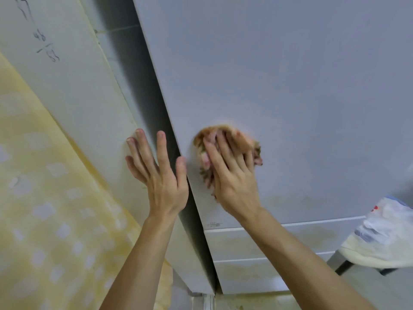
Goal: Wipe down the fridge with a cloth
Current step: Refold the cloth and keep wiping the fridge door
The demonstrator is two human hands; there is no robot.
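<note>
The pale grey fridge [290, 74] fills the upper right of the head view, its flat door face running down to a lower drawer front. My right hand [232, 175] presses a bunched orange and pink patterned cloth [234, 136] flat against the fridge door, near the door's left edge. The fingers lie spread over the cloth, which is blurred. My left hand [158, 173] rests with straight, spread fingers on the white panel [73, 90] beside the fridge, its thumb at the fridge's side edge.
A dark gap [143, 74] runs between the white panel and the fridge. The panel bears handwritten numbers at the top left. Yellow patterned wall [40, 209] fills the lower left. A white plastic bag [384, 238] sits on a surface at the right edge.
</note>
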